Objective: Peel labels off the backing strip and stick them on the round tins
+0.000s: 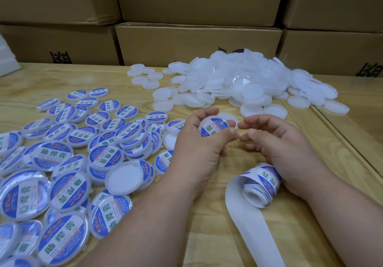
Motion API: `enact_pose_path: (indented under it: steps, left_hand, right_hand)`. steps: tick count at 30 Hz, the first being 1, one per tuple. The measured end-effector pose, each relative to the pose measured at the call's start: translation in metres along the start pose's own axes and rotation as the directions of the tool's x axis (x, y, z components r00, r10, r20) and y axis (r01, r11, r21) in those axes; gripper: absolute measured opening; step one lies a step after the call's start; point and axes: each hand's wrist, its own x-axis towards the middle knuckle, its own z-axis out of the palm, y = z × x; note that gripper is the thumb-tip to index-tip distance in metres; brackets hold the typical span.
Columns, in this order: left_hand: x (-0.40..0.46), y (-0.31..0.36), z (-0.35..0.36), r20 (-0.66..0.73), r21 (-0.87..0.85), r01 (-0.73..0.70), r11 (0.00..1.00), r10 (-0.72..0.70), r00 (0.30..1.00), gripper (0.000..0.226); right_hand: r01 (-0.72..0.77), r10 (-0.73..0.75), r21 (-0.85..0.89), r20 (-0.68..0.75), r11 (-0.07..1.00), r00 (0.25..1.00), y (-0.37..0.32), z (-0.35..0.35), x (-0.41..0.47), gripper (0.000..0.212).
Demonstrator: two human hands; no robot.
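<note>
Blue-labelled tin (215, 126) sits pinched in left hand (199, 142); right hand (284, 142) loosely curled, empty.

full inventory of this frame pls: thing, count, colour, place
labelled tins: dozens, white with blue-and-white labels, spread over table's left side
held tin: one, labelled, in left hand at centre
unlabelled tins: large heap, white, far right of table
label roll: one, blue-and-white labels, under right wrist
backing strip: one, white, trailing from roll toward the near edge
table: one, light wood
cardboard boxes: several, brown, stacked behind table
left hand: grips the held tin
right hand: fingers loosely curled, holding nothing, beside the tin
</note>
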Motion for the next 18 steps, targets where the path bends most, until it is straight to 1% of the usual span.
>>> enact_pose_path:
  steps: [2,4,5,6,9,10,11,13,16,17,18]
  left_hand:
    - [-0.0012,0.0025,0.0012,-0.008,-0.016,-0.007,1.000,0.007,1.000,0.029]
    - [-0.0022,0.0064,0.0023,-0.008,-0.035,-0.001,0.999,0.000,1.000,0.014]
    - [-0.0022,0.0081,0.0025,-0.015,-0.041,0.001,0.999,-0.001,1.000,0.010]
    - [-0.0016,0.0087,0.0026,-0.031,-0.039,-0.005,0.999,0.004,0.999,0.013]
    - [-0.0006,0.0062,0.0034,-0.105,-0.003,-0.035,0.999,0.035,0.994,0.040]
    - [-0.0007,0.0051,0.0043,-0.134,0.007,-0.042,0.999,0.043,0.990,0.044]
    - [-0.0008,0.0040,0.0049,-0.167,0.018,-0.046,0.999,0.048,0.985,0.044]
    - [-0.0004,0.0020,0.0051,-0.223,0.013,-0.056,0.998,0.058,0.973,0.035]
    - [0.0016,-0.0001,0.0047,-0.219,-0.050,-0.079,0.996,0.066,0.974,0.018]
    - [0.0019,0.0002,0.0046,-0.214,-0.045,-0.075,0.996,0.064,0.975,0.018]
    - [0.0021,0.0007,0.0048,-0.217,-0.034,-0.071,0.997,0.062,0.974,0.024]
  right_hand:
    - [0.001,-0.001,0.012,-0.005,1.000,1.000,0.0006,-0.0010,0.0006,0.018]
    - [0.006,-0.006,0.002,-0.007,1.000,1.000,0.0010,-0.0018,0.0009,0.020]
    - [0.008,-0.008,-0.004,-0.007,1.000,1.000,0.0011,-0.0022,0.0010,0.021]
    - [0.008,-0.008,-0.005,-0.008,1.000,1.000,0.0010,-0.0022,0.0010,0.021]
    - [0.000,0.000,0.004,-0.008,1.000,1.000,0.0015,-0.0021,0.0012,0.021]
    - [-0.001,0.001,0.005,-0.009,1.000,1.000,0.0017,-0.0019,0.0012,0.021]
    - [-0.002,0.002,0.004,-0.009,1.000,1.000,0.0019,-0.0020,0.0013,0.021]
    - [-0.002,0.002,0.001,-0.007,1.000,1.000,0.0017,-0.0018,0.0016,0.021]
    - [0.000,0.000,0.001,-0.001,1.000,1.000,0.0011,-0.0014,0.0014,0.017]
    - [0.002,-0.002,0.002,-0.002,1.000,1.000,0.0011,-0.0015,0.0013,0.016]
    - [0.004,-0.004,0.004,-0.003,1.000,1.000,0.0015,-0.0018,0.0013,0.016]
